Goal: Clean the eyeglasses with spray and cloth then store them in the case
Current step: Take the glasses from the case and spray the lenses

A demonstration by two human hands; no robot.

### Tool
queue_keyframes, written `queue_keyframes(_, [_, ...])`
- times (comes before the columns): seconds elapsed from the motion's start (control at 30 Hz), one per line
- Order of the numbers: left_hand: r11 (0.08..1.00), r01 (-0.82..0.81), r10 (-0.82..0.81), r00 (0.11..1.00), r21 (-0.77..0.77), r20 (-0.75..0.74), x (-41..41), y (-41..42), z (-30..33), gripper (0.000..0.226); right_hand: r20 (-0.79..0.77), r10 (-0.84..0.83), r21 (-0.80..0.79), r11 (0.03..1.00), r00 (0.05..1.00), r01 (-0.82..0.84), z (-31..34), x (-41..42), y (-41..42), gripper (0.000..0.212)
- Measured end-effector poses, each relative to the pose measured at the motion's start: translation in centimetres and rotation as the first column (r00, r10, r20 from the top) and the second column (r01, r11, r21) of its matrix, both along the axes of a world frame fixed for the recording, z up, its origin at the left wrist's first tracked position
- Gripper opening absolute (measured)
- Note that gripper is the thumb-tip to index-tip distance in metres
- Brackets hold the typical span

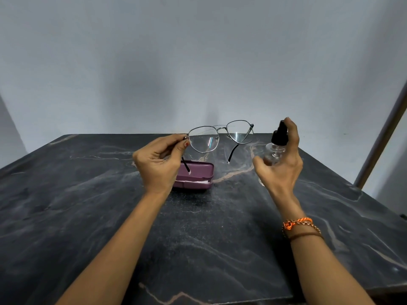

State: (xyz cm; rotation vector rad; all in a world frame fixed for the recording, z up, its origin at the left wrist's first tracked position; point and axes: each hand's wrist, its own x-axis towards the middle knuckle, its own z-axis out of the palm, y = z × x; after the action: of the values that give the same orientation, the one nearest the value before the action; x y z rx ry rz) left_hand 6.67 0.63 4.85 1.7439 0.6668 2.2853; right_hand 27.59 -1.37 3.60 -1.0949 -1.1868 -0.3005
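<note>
My left hand (159, 160) pinches the left hinge of thin metal-framed eyeglasses (220, 137), holding them up above the table with both temples unfolded and the lenses facing me. My right hand (280, 160) grips a small clear spray bottle (275, 148) with a black pump top, index finger resting on the nozzle, which points toward the right lens. A purple glasses case (196, 175) lies on the table below my left hand, nearly closed, with a pale cloth edge (191, 181) showing in the gap.
The dark marbled stone table (198, 238) stands against a plain grey wall. A metal pole (383, 137) rises at the table's right side. Thread bracelets circle my right wrist.
</note>
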Motion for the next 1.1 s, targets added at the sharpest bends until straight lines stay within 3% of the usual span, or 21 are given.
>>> queue_keyframes(0.27, [0.997, -0.048, 0.051, 0.997, 0.055, -0.062, 0.8, 1.2, 0.0, 0.028, 0.090, -0.050, 0.032, 0.998, 0.995, 0.047, 1.0, -1.3, -0.8, 0.088])
queue_keyframes(0.57, [0.990, -0.092, 0.110, 0.975, 0.104, -0.191, 4.3, 2.2, 0.9, 0.014, 0.093, -0.132, -0.086, 0.986, 0.987, 0.140, 1.0, -0.4, -1.0, 0.086])
queue_keyframes(0.8, [0.989, -0.126, 0.137, 0.975, 0.073, -0.172, 3.8, 2.5, 0.8, 0.015, 0.143, -0.177, -0.155, 0.968, 0.974, 0.198, 0.8, -0.2, -0.5, 0.073])
queue_keyframes(1.1, [0.989, -0.127, 0.138, 0.977, 0.077, -0.160, 3.4, 2.5, 0.8, 0.015, 0.068, -0.116, -0.040, 0.992, 0.991, 0.119, 0.8, -1.0, -0.8, 0.086])
